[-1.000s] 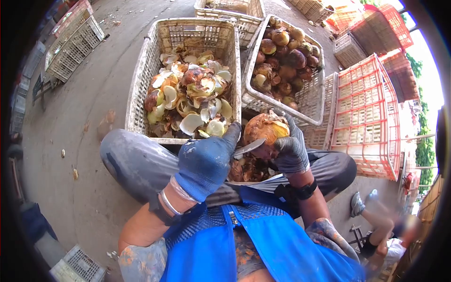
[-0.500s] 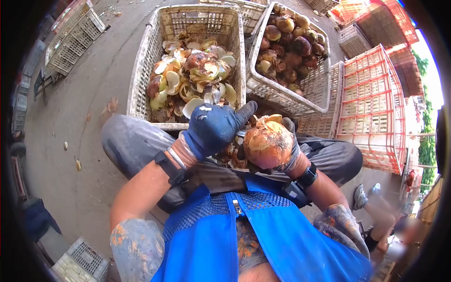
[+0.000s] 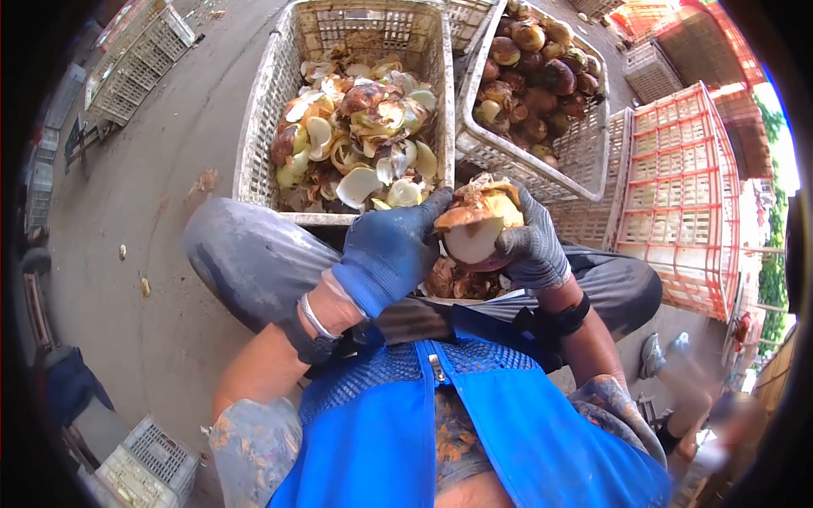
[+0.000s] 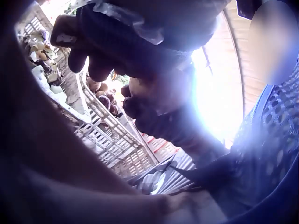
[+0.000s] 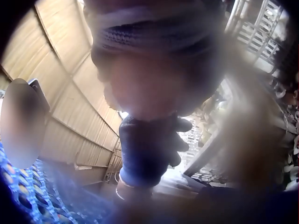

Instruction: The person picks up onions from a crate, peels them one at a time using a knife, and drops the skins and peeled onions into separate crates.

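In the head view my right hand, in a grey glove, grips a large onion from its right side. Part of its brown skin is cut away at the front, baring a smooth pale face, while loose papery skin sticks up on top. My left hand, in a blue glove, is curled close against the onion's left side. It gripped a knife in the earlier frames; the blade is now hidden. Onion scraps lie below the hands. The left wrist view shows the left hand darkly, with its fingers bent.
A white crate of onion peelings stands ahead on the left, close to the left hand. Beside it, a second crate holds whole onions. Red-netted crates stand on the right. Another person's shoe shows at the lower right.
The knife blade, visible beside the onion earlier, has gone out of sight. A pale cut face now shows where brown skin was, and the left thumb lies closer to the onion.
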`<state>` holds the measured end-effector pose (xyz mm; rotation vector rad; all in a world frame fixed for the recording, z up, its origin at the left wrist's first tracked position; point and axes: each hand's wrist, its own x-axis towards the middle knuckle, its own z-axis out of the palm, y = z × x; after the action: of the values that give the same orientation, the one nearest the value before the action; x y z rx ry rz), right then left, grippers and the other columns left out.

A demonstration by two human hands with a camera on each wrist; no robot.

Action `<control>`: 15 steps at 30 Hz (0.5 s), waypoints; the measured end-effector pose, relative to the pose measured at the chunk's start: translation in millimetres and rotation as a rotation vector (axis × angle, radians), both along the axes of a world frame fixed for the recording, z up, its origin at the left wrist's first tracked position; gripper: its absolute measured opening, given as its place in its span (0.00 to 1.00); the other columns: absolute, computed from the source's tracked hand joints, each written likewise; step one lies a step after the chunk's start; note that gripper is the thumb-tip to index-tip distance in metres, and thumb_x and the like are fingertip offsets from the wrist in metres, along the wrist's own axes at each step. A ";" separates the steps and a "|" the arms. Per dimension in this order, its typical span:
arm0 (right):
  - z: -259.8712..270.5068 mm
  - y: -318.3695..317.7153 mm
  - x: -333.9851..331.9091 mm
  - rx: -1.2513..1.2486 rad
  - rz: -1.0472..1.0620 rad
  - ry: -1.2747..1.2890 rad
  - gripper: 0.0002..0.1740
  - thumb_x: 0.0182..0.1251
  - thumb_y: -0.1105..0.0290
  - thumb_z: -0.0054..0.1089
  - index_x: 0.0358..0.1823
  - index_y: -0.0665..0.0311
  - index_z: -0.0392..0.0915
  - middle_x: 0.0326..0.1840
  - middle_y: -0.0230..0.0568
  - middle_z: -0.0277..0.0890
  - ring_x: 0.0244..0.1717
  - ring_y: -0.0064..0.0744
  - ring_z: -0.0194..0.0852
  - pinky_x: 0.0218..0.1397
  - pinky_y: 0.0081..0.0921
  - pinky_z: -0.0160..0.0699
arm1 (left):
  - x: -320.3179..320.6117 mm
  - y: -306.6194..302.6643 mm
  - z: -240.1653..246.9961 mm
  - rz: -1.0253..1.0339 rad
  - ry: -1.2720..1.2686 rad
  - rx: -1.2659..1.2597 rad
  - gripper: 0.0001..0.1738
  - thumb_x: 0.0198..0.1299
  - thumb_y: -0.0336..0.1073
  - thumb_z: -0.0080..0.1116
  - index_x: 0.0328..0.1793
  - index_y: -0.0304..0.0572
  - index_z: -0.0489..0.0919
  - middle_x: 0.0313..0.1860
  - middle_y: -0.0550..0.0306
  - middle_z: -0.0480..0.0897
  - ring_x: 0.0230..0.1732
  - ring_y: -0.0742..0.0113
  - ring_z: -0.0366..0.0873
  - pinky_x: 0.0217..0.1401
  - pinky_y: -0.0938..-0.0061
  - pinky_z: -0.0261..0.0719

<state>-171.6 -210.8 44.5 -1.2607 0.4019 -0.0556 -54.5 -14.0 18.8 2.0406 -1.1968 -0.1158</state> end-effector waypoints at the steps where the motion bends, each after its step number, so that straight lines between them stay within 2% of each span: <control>1: 7.0 1.7 4.5 0.009 0.037 0.016 0.49 0.45 0.52 0.83 0.68 0.68 0.73 0.60 0.42 0.81 0.59 0.34 0.81 0.65 0.33 0.81 | 3.1 3.7 -2.7 -0.028 0.058 0.021 0.36 0.51 0.33 0.71 0.72 0.49 0.81 0.31 0.44 0.86 0.32 0.48 0.87 0.35 0.59 0.84; 4: 3.0 1.3 14.9 0.082 0.085 0.087 0.46 0.51 0.53 0.79 0.69 0.67 0.72 0.61 0.42 0.80 0.60 0.35 0.81 0.67 0.33 0.80 | 6.4 10.2 2.3 -0.041 0.123 0.069 0.38 0.51 0.31 0.70 0.73 0.49 0.79 0.30 0.43 0.85 0.32 0.45 0.87 0.36 0.57 0.84; 5: -13.4 3.7 15.3 0.329 0.034 0.021 0.43 0.56 0.53 0.76 0.70 0.67 0.71 0.62 0.43 0.80 0.62 0.36 0.80 0.68 0.33 0.79 | 4.0 12.7 5.1 0.000 0.077 0.081 0.38 0.51 0.31 0.67 0.74 0.46 0.78 0.34 0.43 0.86 0.33 0.43 0.86 0.37 0.55 0.84; 6: -14.4 5.9 18.3 0.327 0.038 0.014 0.43 0.56 0.53 0.76 0.70 0.67 0.71 0.62 0.43 0.80 0.62 0.36 0.80 0.68 0.33 0.79 | 2.1 14.4 7.2 0.041 0.029 0.092 0.38 0.50 0.31 0.64 0.74 0.43 0.77 0.37 0.43 0.87 0.34 0.42 0.86 0.39 0.52 0.85; 7: -14.9 7.5 22.0 0.380 0.050 0.007 0.43 0.57 0.54 0.75 0.71 0.67 0.70 0.63 0.44 0.79 0.63 0.36 0.80 0.68 0.34 0.79 | 0.8 14.8 7.7 0.062 -0.049 0.091 0.38 0.53 0.30 0.61 0.75 0.37 0.75 0.33 0.45 0.86 0.29 0.45 0.85 0.33 0.54 0.83; 8: -15.0 9.3 25.0 0.434 0.063 0.002 0.43 0.58 0.55 0.75 0.71 0.68 0.69 0.64 0.44 0.79 0.63 0.37 0.79 0.68 0.34 0.79 | 0.3 14.0 8.1 0.067 -0.055 0.090 0.38 0.53 0.30 0.61 0.75 0.37 0.75 0.33 0.45 0.86 0.29 0.45 0.85 0.33 0.54 0.83; 10: -2.0 14.1 31.6 0.334 0.062 0.025 0.44 0.58 0.56 0.75 0.72 0.68 0.67 0.64 0.45 0.78 0.64 0.38 0.79 0.69 0.34 0.79 | -0.2 12.3 7.8 0.191 -0.278 0.162 0.36 0.57 0.30 0.59 0.76 0.35 0.73 0.26 0.50 0.81 0.23 0.54 0.82 0.25 0.58 0.79; 11: 4.7 17.9 36.2 0.312 0.055 0.029 0.44 0.58 0.57 0.75 0.73 0.68 0.67 0.64 0.45 0.78 0.64 0.38 0.79 0.68 0.34 0.79 | 3.2 10.6 0.8 0.217 -0.391 0.128 0.35 0.60 0.31 0.56 0.77 0.32 0.72 0.22 0.56 0.75 0.19 0.60 0.77 0.20 0.62 0.73; 15: 8.7 20.0 46.2 0.252 0.041 0.037 0.45 0.55 0.59 0.75 0.73 0.68 0.67 0.63 0.46 0.78 0.63 0.40 0.80 0.67 0.36 0.81 | 20.2 7.2 -11.0 0.264 -0.493 0.109 0.35 0.60 0.31 0.56 0.77 0.34 0.73 0.21 0.58 0.73 0.18 0.61 0.75 0.20 0.63 0.72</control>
<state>-125.4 -190.8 53.2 -1.0220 0.4023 0.0520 -34.4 -6.8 7.8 2.3843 -1.2075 0.4844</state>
